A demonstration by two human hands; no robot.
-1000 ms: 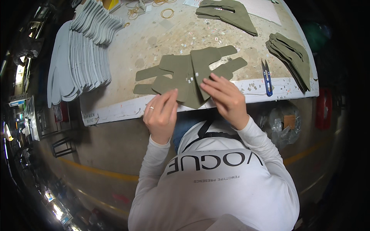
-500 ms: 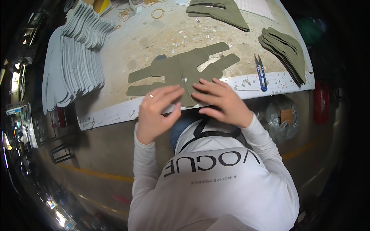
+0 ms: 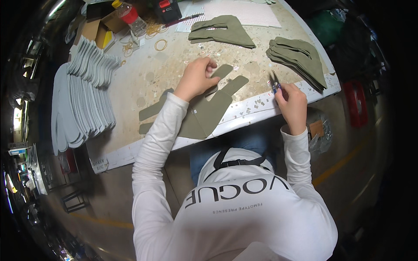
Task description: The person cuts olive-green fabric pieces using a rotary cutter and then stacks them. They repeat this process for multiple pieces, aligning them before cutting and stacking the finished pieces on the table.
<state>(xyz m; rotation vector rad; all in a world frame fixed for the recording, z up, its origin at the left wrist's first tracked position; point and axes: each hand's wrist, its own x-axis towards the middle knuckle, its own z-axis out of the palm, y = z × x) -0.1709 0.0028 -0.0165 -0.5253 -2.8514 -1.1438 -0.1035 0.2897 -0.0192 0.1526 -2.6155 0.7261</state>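
An olive fabric piece (image 3: 203, 116) with strap-like arms and a small white tag lies flat along the table's near edge. My left hand (image 3: 197, 79) is over its upper part, beside one of the straps. Its fingers are curled and the thumb stands apart, with nothing seen between them; the forearm hides part of the fabric. To the right, my right hand (image 3: 291, 103) is closed around the blue handles of a pair of thread snips (image 3: 274, 81). The dark blades point away from me, and the fingers cover most of the handles.
Grey fabric pieces (image 3: 89, 102) stand in a tall stack at left. Olive stacks lie at the far side (image 3: 226, 32) and right (image 3: 300, 61). A bottle (image 3: 129, 17), a cardboard box (image 3: 93, 29) and rubber bands (image 3: 160, 45) sit at the back. Scraps dot the tabletop (image 3: 126, 87).
Both hands were spread over the olive fabric. The left has moved up and forward across it; the right has moved right and taken hold of the thread snips. The view has shifted.
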